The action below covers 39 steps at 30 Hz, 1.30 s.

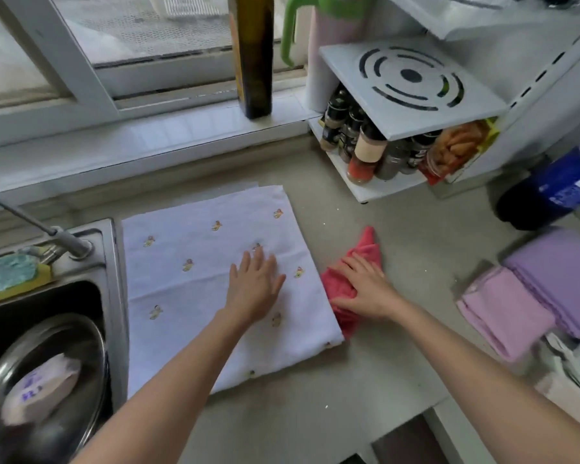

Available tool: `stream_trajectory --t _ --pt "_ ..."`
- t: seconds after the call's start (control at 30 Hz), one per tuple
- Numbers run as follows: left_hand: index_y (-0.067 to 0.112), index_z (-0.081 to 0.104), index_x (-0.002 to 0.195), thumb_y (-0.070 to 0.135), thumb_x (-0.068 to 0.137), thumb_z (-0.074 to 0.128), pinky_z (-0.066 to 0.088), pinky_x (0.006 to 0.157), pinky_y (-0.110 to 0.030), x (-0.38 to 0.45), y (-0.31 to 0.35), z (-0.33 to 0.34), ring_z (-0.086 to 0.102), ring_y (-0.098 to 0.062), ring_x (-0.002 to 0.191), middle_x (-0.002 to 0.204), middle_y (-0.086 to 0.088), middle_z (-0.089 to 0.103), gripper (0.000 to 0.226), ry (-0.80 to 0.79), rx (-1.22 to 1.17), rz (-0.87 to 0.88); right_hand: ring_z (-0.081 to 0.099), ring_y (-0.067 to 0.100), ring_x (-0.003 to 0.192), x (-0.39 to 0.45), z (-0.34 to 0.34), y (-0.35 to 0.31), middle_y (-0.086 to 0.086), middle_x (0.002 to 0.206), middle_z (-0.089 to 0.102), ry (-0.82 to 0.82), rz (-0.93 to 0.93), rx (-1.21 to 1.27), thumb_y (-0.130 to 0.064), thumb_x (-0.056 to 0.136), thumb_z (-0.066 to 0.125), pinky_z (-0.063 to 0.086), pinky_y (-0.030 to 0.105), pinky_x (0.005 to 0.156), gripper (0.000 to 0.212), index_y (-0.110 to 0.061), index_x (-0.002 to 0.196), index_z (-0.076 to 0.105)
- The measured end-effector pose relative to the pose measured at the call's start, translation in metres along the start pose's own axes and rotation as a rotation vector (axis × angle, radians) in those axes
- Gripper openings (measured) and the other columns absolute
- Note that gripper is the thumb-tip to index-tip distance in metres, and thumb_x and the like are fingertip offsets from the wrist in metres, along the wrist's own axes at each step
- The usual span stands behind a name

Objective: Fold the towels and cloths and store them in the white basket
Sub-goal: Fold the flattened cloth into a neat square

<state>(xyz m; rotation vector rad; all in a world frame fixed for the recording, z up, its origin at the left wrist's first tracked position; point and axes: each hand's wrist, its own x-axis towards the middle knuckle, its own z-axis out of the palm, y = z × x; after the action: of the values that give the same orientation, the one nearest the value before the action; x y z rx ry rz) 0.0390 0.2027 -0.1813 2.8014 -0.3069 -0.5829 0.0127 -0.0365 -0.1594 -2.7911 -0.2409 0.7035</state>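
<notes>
A white cloth (195, 283) with small embroidered figures lies spread flat on the grey counter beside the sink. My left hand (255, 286) rests flat on its right half, fingers straight. A crumpled red cloth (340, 279) lies just right of the white cloth's edge, partly tucked under it. My right hand (365, 286) lies on the red cloth, fingers extended and pressing it down. At the right edge are folded cloths: a pink one (503, 309) and a purple one (563, 272). Part of a white basket (566, 390) shows at the lower right, blurred.
A steel sink (108, 296) with a metal bowl (47, 380) sits at the left, with a tap (31, 222) and a sponge (10, 276). A spice rack (409, 128) stands at the back right, a dark bottle (253, 55) on the window sill, a blue bottle (549, 192) at the right.
</notes>
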Motion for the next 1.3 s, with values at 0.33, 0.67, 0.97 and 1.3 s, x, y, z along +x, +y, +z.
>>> stream_trajectory --t 0.33,0.67,0.97,1.3 --pt "0.018 0.003 0.151 0.047 0.099 0.030 0.010 0.116 -0.051 -0.011 0.008 0.011 -0.003 -0.032 0.146 0.160 -0.007 -0.008 0.065 -0.001 0.151 -0.013 0.040 0.029 0.125 -0.033 -0.004 0.031 0.008 0.125 0.047 0.160 0.133 -0.315 -0.021 0.086 0.057 0.037 0.039 0.098 0.031 -0.017 0.116 0.055" --pt "0.012 0.008 0.153 0.033 0.104 0.022 0.002 0.119 -0.043 -0.063 -0.006 0.029 -0.002 -0.026 0.148 0.160 -0.007 -0.002 0.055 0.093 0.028 -0.033 0.032 0.031 0.140 -0.033 0.060 -0.089 0.016 0.150 0.035 0.307 -0.146 0.040 -0.032 0.096 0.033 0.021 0.041 0.115 0.053 -0.006 0.141 0.043" --pt "0.023 -0.008 0.149 0.056 0.091 0.001 -0.012 0.117 -0.037 -0.136 -0.072 0.072 -0.012 -0.018 0.145 0.157 0.000 -0.012 0.067 0.213 0.112 -0.049 -0.006 0.015 0.147 -0.058 0.099 -0.036 0.000 0.160 -0.006 0.212 0.058 -0.109 -0.048 0.098 0.011 -0.006 0.030 0.117 0.061 -0.022 0.152 -0.002" --pt "0.022 -0.013 0.148 0.051 0.098 0.016 -0.011 0.118 -0.039 -0.179 -0.091 0.078 -0.015 -0.022 0.146 0.158 -0.003 -0.016 0.065 0.257 0.064 -0.317 -0.017 0.012 0.145 -0.043 0.136 -0.155 -0.005 0.157 -0.017 0.134 -0.318 -0.171 -0.056 0.093 0.003 -0.014 0.031 0.116 0.064 -0.030 0.149 -0.011"
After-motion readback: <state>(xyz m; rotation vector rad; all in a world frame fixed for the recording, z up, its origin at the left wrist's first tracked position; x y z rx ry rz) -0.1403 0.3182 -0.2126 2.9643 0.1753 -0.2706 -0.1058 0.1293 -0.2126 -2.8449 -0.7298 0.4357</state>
